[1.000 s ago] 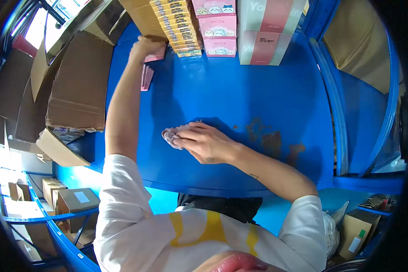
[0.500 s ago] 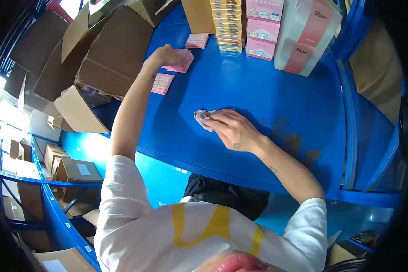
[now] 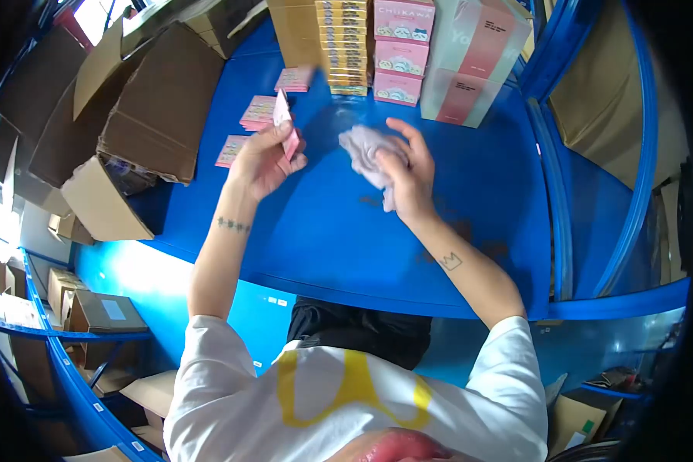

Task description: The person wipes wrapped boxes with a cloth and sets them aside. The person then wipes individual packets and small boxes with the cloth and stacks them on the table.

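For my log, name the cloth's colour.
The cloth is pale greyish lilac, clearest in the head view.

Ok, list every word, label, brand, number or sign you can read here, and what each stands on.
"CHIIKAWA": on the top pink box.
"Yo": on the upper pale box; the rest of that word is unreadable.
Too small or blurred to read: print on the lower pink boxes, yellow packs, pink packets, the held packet in the left hand, and the white carton label.
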Motion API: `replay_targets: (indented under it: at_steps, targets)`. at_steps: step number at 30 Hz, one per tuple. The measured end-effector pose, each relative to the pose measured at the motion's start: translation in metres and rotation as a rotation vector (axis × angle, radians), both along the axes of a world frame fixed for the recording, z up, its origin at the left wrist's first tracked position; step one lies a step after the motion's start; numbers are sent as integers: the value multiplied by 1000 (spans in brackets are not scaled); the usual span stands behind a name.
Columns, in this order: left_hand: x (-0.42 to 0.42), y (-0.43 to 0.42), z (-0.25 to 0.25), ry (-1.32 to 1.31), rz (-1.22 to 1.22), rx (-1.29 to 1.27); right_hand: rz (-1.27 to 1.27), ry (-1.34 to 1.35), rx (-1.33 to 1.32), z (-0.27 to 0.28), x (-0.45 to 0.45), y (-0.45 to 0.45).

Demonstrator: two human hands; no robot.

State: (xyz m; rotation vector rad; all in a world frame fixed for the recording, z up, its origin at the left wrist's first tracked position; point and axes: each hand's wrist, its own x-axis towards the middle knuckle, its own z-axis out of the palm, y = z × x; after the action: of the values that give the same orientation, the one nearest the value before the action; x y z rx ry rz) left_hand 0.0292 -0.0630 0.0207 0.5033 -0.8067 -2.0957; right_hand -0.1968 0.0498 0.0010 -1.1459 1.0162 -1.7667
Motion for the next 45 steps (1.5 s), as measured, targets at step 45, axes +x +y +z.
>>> replay_targets:
  at_steps: [45]
  targets:
    - [-59, 50, -22, -52, -11, 312, -31, -234, 180, -3, -21, -24]
